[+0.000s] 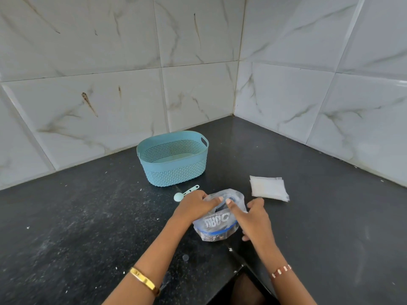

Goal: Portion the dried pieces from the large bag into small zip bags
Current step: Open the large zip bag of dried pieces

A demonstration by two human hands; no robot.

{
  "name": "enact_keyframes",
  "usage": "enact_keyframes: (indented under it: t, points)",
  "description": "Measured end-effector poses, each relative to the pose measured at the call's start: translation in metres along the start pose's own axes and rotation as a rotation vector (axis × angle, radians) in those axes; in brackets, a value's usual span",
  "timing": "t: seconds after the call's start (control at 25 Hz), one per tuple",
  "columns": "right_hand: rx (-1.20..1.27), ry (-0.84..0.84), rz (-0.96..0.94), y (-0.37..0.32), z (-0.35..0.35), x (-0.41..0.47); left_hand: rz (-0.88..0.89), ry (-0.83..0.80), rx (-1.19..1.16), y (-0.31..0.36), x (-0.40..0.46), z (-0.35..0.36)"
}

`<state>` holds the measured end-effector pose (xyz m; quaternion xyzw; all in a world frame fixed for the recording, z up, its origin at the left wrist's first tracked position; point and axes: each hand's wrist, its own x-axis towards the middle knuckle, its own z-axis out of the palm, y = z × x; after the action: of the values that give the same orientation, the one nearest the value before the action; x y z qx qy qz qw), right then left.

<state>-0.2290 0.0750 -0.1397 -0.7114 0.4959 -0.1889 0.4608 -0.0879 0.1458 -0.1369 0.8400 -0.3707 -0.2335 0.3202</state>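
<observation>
Head view: both hands, left (196, 205) and right (253, 219), grip the large bag (217, 225) mouth on the worktop (88, 216). Uneven pulling may tip it and spill pieces.

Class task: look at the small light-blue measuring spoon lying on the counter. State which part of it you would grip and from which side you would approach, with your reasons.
Grip the spoon by its flat handle, the end nearest the basket. Probably come from above, pinching its long edges. The handle lies flat on the black counter and points away from the left hand, which crowds the round bowl end beside the large bag.
</observation>
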Motion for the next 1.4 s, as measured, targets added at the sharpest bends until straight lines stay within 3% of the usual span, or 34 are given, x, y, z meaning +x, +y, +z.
enact_keyframes:
  t: [0.16, 0.44, 0.72, 0.96, 1.08, 1.24, 1.32, 1.4]
  points:
    - [0.208, -0.118, 0.078, 0.002, -0.005, -0.001, -0.016, -0.029, -0.123, 0.0, -0.002, 0.008]
    - [0.793, -0.215, 0.212, 0.004, -0.003, 0.008, -0.44, -0.107, -1.374, -0.008, -0.01, 0.013]
    - [1.116, -0.305, 0.475, -0.002, -0.013, 0.023, -0.448, -0.27, -1.592, -0.004, -0.021, 0.005]
    - [1.062, -0.31, 0.463, 0.003, 0.005, 0.02, -0.371, -0.173, -1.41, -0.004, -0.022, 0.003]
    - [0.711, -0.253, 0.345, 0.002, -0.004, 0.022, -0.265, -0.084, -1.115, -0.021, -0.017, 0.006]
    - [0.193, -0.175, 0.017, -0.011, -0.017, 0.03, -0.205, -0.021, -0.563, -0.026, -0.018, -0.003]
    - [-0.055, -0.268, -0.127, -0.02, -0.015, 0.033, -0.277, -0.08, -0.325, -0.025, -0.024, -0.011]
    - [-0.252, -0.336, -0.225, -0.025, -0.007, 0.037, -0.404, -0.194, -0.234, -0.022, -0.031, -0.016]
